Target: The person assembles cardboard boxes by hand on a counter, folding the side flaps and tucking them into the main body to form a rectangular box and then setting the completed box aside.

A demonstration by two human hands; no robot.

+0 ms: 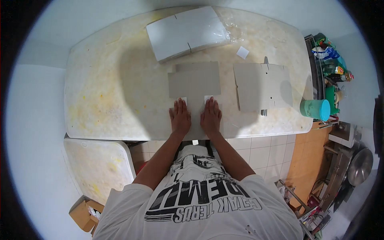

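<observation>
Here I have the left hand (181, 118) palm down, fingers straight and close together, gripping nothing, just laid flat at the near side of the grey card (195, 82). And there's the right hand (211, 117), a close mirror of it: flat, unclenched, fingers pointing away from the body. The card sits between and ahead of them, its broad part lying just beyond both sets of fingertips and a narrower strip running back between the two hands. Nearer the body the grey carries on beneath the palms, though shadow blurs its outline and I can't tell exactly where it ends. Small white tabs (206, 98) show right at the fingertips, one for each hand; whether they belong to the card I can't say. Over to the right, apart from the right hand, I see a second card (250, 88), grey, with two dark holes and a raised-looking left edge. Beyond the first card rests a thick white stack (184, 34), set at a slant, clear wrap (236, 30) crumpled at its right end, and a white square (242, 52) lies just below that. A green tub (310, 108) with a blue lid (324, 110) leans at the right edge of the stained table (96, 80). Down at lower left I've got a smaller table (92, 160) and an open box (82, 216).
</observation>
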